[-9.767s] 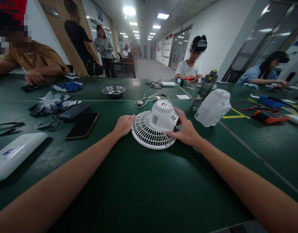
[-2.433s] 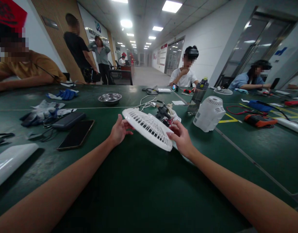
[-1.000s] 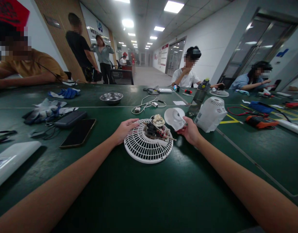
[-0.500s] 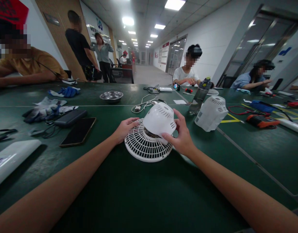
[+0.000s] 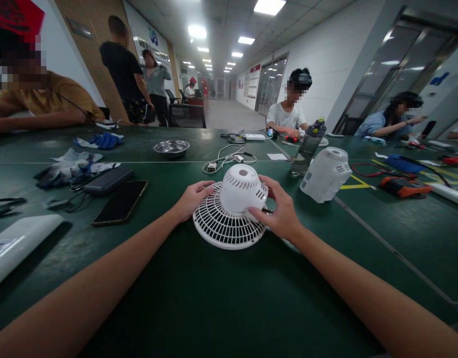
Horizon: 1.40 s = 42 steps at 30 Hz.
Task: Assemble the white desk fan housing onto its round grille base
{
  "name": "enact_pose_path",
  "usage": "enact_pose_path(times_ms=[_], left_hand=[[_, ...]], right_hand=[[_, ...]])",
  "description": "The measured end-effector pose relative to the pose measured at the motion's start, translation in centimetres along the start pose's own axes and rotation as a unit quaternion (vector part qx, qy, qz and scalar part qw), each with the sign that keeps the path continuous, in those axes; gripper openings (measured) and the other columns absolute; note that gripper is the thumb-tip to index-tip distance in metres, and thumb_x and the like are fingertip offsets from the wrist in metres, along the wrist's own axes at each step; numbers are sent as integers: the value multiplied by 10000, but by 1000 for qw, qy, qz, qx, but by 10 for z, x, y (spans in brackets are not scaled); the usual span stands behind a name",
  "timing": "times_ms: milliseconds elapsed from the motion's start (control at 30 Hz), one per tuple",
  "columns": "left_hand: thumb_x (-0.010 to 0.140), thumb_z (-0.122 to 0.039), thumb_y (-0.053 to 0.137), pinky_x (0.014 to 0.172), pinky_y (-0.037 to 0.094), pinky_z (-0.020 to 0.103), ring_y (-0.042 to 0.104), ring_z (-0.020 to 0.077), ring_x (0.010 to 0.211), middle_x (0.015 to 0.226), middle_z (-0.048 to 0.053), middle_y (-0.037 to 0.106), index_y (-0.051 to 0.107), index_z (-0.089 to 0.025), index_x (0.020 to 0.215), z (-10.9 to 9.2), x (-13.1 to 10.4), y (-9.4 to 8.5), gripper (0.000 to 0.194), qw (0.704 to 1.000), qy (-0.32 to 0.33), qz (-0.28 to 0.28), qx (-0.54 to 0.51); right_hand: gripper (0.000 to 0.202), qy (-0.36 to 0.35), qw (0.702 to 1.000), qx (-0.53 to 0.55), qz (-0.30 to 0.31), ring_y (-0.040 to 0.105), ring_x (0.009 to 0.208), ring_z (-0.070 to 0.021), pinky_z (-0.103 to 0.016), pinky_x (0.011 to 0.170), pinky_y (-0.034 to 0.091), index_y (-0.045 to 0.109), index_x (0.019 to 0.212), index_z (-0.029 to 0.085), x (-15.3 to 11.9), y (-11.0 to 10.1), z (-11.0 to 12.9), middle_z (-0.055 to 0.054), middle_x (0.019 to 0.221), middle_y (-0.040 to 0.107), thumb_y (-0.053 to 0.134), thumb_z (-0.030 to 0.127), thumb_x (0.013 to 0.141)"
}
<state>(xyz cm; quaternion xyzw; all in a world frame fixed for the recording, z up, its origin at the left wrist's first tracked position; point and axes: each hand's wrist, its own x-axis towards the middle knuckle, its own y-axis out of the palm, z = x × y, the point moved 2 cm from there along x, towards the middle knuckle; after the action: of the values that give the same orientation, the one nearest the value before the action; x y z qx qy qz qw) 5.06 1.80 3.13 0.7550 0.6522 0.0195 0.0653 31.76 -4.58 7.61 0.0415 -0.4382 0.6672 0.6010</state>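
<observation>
A round white fan grille [image 5: 229, 233] lies on the green table in front of me. Over its middle sits a white slotted motor housing [image 5: 241, 191], dome upward. Closed round the right side of that housing is my right hand [image 5: 283, 208], thumb in front and fingers behind. My left hand [image 5: 193, 200] grips the grille's left rim, its fingertips partly hidden over the edge. A second white slotted housing [image 5: 325, 175] stands to the right of my right hand, beside a tilted-looking water bottle [image 5: 307, 149].
Behind the grille are a white cable [image 5: 229, 160] and a metal bowl [image 5: 171, 147]. At left lie a phone [image 5: 120, 203], a dark power bank [image 5: 109, 181] and work gloves [image 5: 70, 168]. An orange-black meter [image 5: 404, 186] rests at right. Other people sit across the table.
The housing has tipped from a tilt to sit more upright and lower over the grille. My right hand moved down slightly with it; my left hand stayed at the rim.
</observation>
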Motion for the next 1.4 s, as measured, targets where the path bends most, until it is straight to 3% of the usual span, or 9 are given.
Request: enact_pose_path(times_ms=[333,633,733,800,900,967,1067,1200,1400], left_hand=[[867,-250,666,834,568,375,706,236,947,1127,125,722,639,-176,1250,5,3,-4,391,999,24,7,46],[863,-271,660,837,548,380,698,238,931,1089,129,731,632,-152,1257,4,-1,-3,412,997,47,2,68],[868,-306,643,905,523,428,668,275,1042,1169,145,705,642,-155,1258,4,-1,-5,418,992,75,4,106],[864,-340,637,1006,456,481,565,320,1231,1301,143,645,671,-180,1228,-2,-4,-6,398,972,143,-10,188],[847,-436,635,1106,324,564,417,344,1374,1431,108,558,662,-231,1239,-14,-13,1,444,903,261,32,340],[826,-529,630,1098,317,590,471,345,1319,1409,110,575,603,-235,1304,-22,-18,10,562,846,305,108,425],[771,-643,640,1027,397,558,543,345,1197,1331,153,604,539,-185,1347,-31,-23,22,743,792,332,139,494],[677,-693,703,968,450,522,544,338,1147,1260,162,608,537,-179,1337,-37,-25,30,853,775,358,144,500],[716,-648,700,970,459,518,530,335,1174,1268,149,594,580,-197,1301,-39,-25,31,748,782,351,170,487]], right_hand=[[675,-38,998,-39,-22,546,1184,-321,-570,1008,499,482,1370,335,-2,-2,-2,-75,1333,548,767,374,759],[741,4,1000,-11,4,546,1209,-338,-566,979,518,449,1407,327,1,-1,-10,-71,1393,538,772,378,743],[779,8,999,4,31,574,1183,-333,-558,950,543,417,1445,334,3,-3,-13,-71,1404,538,770,390,753],[790,-6,999,-7,47,580,1184,-329,-557,946,549,393,1468,333,5,-4,-13,-74,1427,525,757,403,770],[787,-43,997,-41,57,575,1200,-331,-566,955,543,378,1487,306,7,-6,-13,-89,1458,504,731,424,794],[796,-60,995,-61,53,589,1180,-336,-568,936,551,375,1492,278,8,-7,-12,-107,1457,508,725,439,796],[805,-77,993,-72,51,617,1133,-326,-547,904,570,359,1498,255,8,-10,-12,-123,1445,519,712,457,804],[813,-110,988,-83,73,614,1149,-328,-531,908,568,326,1512,260,5,-12,-8,-118,1448,518,685,480,817],[828,-113,985,-96,87,551,1252,-353,-538,917,562,289,1535,266,5,-11,-7,-114,1504,461,655,485,825]])
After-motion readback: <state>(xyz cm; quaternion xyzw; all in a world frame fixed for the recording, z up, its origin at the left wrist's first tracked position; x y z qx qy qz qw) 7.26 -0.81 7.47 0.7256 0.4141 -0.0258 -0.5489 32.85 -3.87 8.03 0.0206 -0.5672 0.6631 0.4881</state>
